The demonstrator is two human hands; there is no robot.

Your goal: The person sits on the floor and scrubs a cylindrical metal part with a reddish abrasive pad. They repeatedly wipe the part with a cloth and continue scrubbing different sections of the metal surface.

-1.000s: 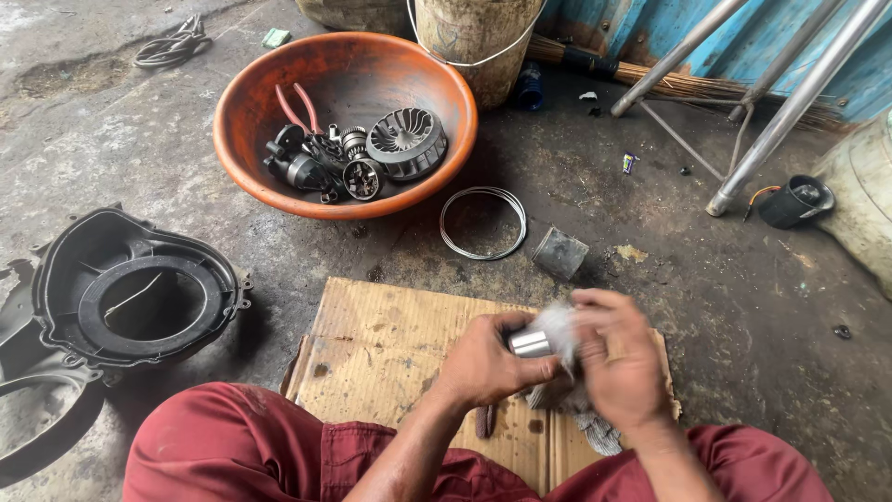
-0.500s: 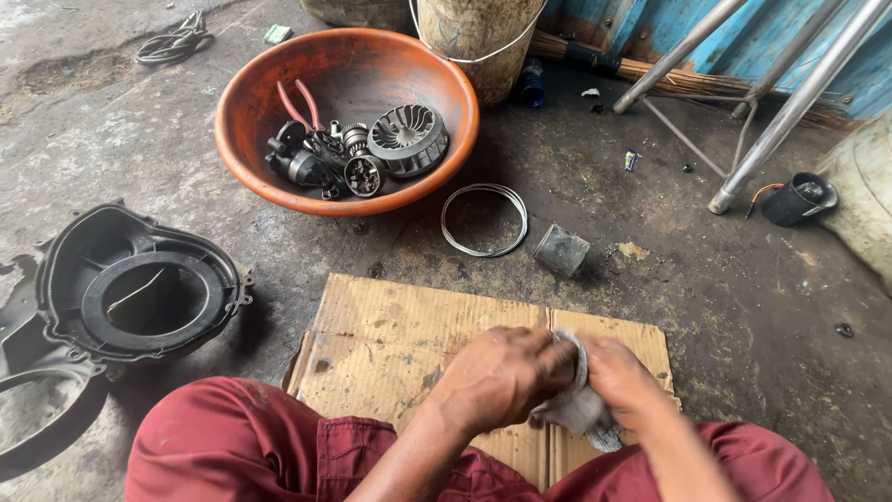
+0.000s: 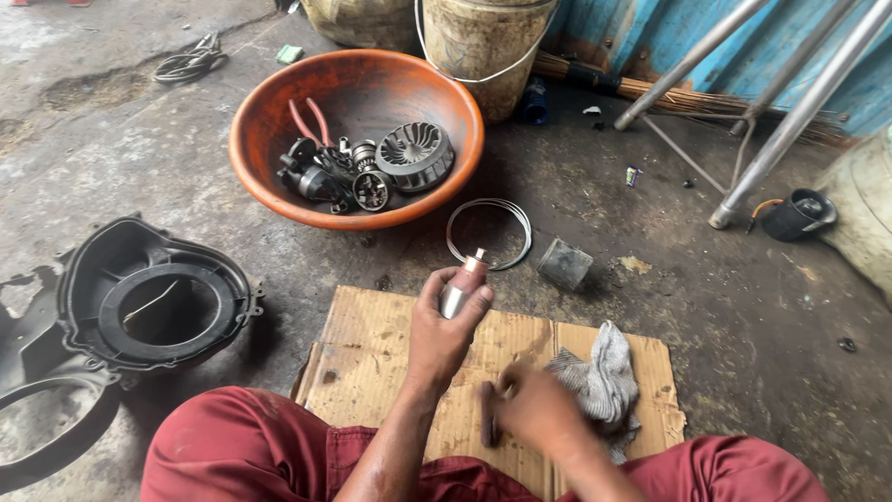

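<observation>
My left hand [image 3: 444, 327] is raised over the brown cardboard sheet [image 3: 372, 339] and grips a shiny metal cylinder [image 3: 462, 284] with a small tip, held upright. My right hand [image 3: 537, 414] is blurred, low over the cardboard, its fingers at a small dark rod-like piece [image 3: 487, 416] lying there; whether it grips that piece is unclear. A grey rag [image 3: 604, 375] lies loose on the cardboard just right of that hand. My red trouser legs fill the bottom edge.
An orange basin [image 3: 258, 181] holds red-handled pliers, a finned round part [image 3: 413, 155] and dark metal parts. A wire ring [image 3: 490, 232], a dark stub [image 3: 564, 265], a black housing [image 3: 153, 299], a bucket [image 3: 483, 46] and metal stand legs [image 3: 771, 149] surround the cardboard.
My hands have parted. The rag has been let go onto the cardboard, my left hand has lifted the cylinder forward, and my right hand has dropped toward the dark piece.
</observation>
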